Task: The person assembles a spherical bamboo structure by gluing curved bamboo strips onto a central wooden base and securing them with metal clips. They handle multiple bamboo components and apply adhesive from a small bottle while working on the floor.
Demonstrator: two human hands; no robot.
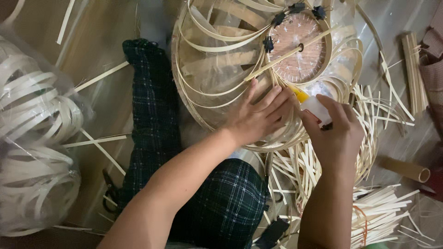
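**Hands crowded at the rim of a bamboo frame**

Loose strips (323, 170) hem the hands in below and right; barer floor (97, 41) lies left. The left hand (258, 117) rests flat, fingers spread, on the frame (217, 69) of thin curved slats. The right hand (339, 133) grips a small white glue bottle (314, 107), its yellow tip at the slats just beside the left fingers. Black clips (269, 44) edge a round woven disc (297, 48).
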